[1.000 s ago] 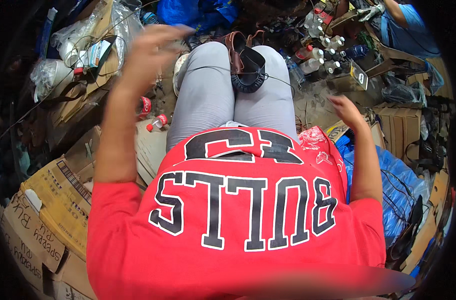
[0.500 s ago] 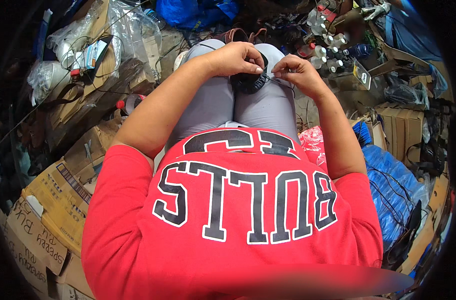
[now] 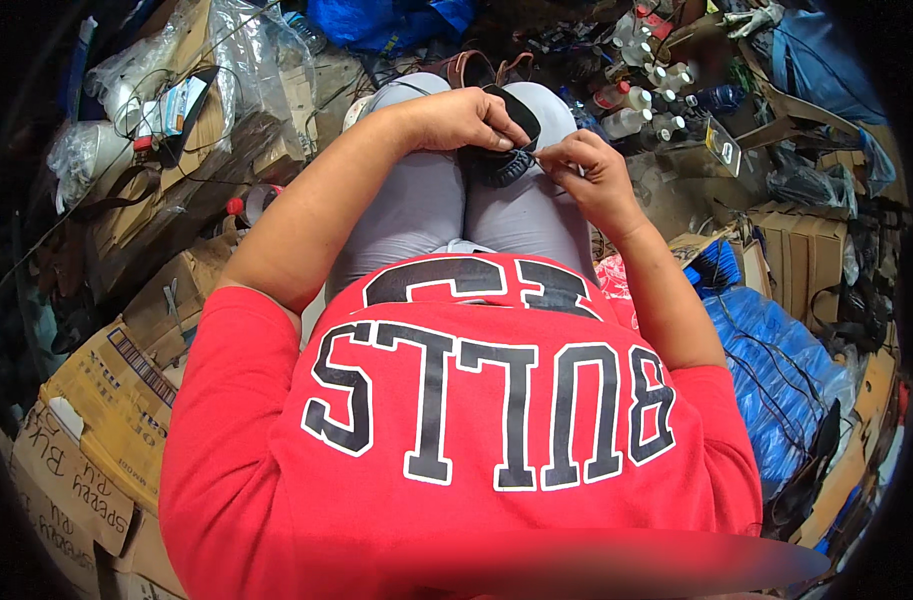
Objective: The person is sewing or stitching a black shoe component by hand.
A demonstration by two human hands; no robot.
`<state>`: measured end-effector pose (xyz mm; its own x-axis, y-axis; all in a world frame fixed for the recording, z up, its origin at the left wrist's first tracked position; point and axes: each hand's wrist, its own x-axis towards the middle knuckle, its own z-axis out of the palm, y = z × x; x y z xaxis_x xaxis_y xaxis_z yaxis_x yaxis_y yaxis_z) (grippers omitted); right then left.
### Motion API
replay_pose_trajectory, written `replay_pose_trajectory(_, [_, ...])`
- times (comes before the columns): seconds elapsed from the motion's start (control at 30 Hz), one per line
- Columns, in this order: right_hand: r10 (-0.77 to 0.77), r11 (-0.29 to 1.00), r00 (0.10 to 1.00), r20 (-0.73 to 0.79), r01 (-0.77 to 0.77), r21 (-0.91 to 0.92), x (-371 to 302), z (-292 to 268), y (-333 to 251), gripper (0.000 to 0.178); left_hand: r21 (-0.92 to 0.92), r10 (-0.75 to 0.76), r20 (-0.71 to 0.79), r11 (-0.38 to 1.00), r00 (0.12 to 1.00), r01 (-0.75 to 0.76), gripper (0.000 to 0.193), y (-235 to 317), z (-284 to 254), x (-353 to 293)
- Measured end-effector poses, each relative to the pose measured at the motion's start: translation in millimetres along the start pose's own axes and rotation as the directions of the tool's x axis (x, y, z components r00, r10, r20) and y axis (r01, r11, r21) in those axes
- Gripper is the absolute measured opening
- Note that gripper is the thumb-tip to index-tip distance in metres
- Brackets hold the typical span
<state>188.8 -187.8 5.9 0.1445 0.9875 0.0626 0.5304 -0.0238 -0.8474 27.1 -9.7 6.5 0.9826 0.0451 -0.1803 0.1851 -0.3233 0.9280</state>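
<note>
**Two Hands Busy on a Black Strap**

Sitting among lots of stuff, with grey knees point(image 3: 416, 200) pointing to 12 o'clock. Holding a black strap point(image 3: 501, 162) right on top of the knees, at about 12 o'clock from the red shirt point(image 3: 456, 420). Gripping its top edge with the left hand point(image 3: 456, 118), fingers curled down tight over it. Pinching at its right side with the right hand point(image 3: 586, 170), thumb and first finger pressed together on something very thin (maybe a thread, too small to tell). Keeping both hands close, almost touching, with the strap between them.

Looks like the middle of a small fix-up job: holding the strap still with one hand and picking or pulling at it with the other. Not finished yet, going by how both hands are on it.

For the next move: needs a firm grip on the left so the strap does not slip off the knees, and a slow, gentle pull on the right so the thin bit does not snap or slide out of the pinch.

Around the lap: small bottles point(image 3: 636, 95) at 1 o'clock, a blue bag point(image 3: 776, 360) at 4 o'clock, brown boxes point(image 3: 106, 420) at 8 o'clock, clear plastic bags point(image 3: 226, 60) at 11 o'clock.
</note>
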Motion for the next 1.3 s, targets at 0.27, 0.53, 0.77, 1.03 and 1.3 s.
replay_pose_trajectory(0.27, [-0.141, 0.718, 0.959, 0.247, 0.27, -0.642, 9, -9, -39, 0.019, 0.155, 0.002, 0.087, 0.988, 0.996, -0.016, 0.03, 5, 1, 7])
replay_pose_trajectory(0.53, [-0.035, 0.934, 0.976, 0.217, 0.11, -0.341, 21, -4, -8, 0.015, 0.298, 0.104, -0.26, 0.954, 0.96, -0.023, 0.024, -6, 16, 18])
replay_pose_trajectory(0.77, [0.217, 0.646, 0.954, 0.208, -0.301, 0.702, -13, -61, 23, 0.021, 0.359, -0.109, -0.397, 0.896, 0.911, 0.263, 0.025, 17, 33, -64])
replay_pose_trajectory(1.03, [0.138, 0.441, 0.988, 0.075, -0.129, 0.888, -83, -186, 32, 0.065, 0.019, -0.165, -0.589, 0.976, 0.791, 0.218, 0.032, 16, -31, -116])
replay_pose_trajectory(1.3, [0.562, 0.788, 0.826, -0.036, -0.549, -0.279, -111, -115, 90, 0.029, -0.805, -0.112, -0.59, 0.004, 0.799, -0.594, 0.045, 12, -9, -58])
